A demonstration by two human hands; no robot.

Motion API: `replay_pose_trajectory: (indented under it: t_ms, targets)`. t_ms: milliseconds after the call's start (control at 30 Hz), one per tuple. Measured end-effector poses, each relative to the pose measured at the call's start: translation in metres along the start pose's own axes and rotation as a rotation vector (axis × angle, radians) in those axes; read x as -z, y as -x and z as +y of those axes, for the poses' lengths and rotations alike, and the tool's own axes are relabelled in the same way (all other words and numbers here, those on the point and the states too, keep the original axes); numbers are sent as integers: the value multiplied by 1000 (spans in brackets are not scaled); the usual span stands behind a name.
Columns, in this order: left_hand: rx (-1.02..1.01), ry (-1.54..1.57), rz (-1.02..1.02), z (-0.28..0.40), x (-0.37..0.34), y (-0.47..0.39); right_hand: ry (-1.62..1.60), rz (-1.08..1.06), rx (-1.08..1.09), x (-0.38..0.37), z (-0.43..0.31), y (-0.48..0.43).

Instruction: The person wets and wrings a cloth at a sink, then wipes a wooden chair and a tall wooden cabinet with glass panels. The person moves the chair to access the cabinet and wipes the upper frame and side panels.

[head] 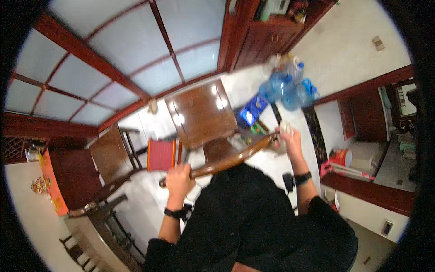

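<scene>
A curved, polished wooden rail (231,160), apparently the top of a chair back, runs slantwise in front of my body. My left hand (180,182) is wrapped around its left part, a short stub showing beyond the fist. At the raised right end is my right hand (290,141), with a crumpled whitish cloth (286,127) in its fingers; blur hides whether those fingers also grip the wood. Beyond the rail lies a brown wooden seat (219,150), partly covered by it. Both wrists wear dark bands.
A glossy brown wooden table (204,112) stands ahead. Red-topped stool (162,155) is left of it. To the right are a blue box (253,109) and several big blue plastic bottles (282,86) on the floor. A dark wooden cabinet (74,176) stands far left, a wood-edged counter (367,187) right.
</scene>
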State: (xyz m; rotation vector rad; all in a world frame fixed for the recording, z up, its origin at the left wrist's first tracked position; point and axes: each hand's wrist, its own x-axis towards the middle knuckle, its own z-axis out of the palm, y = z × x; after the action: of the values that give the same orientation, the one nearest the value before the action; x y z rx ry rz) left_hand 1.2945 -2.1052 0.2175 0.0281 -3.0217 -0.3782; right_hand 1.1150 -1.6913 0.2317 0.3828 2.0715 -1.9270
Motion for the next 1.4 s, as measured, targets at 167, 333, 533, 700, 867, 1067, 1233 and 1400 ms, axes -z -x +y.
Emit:
replay_pose_trajectory:
  t_ms: [167,333,533,700,867,1067,1233,1400]
  targets:
    - [25,-168,-162,9,14,17,493,109,157,8,34,7]
    - [-78,274,159,4,25,48,-102,18,-72,5,55,21]
    - [-95,30,41,-6,1,26,320,150,116,7,50,0]
    - [-71,-13,110,6,-4,3,-28,48,32,0,25,-11]
    - [-58,46,131,19,0,-5,-46,134,11,-11,9,1]
    - [-49,1,118,24,-2,-4,-91,101,8,-11,9,6]
    - [-57,8,75,28,0,-8,-120,99,9,-7,16,0]
    - [-11,-38,19,31,0,-8,-8,46,57,0,20,-1]
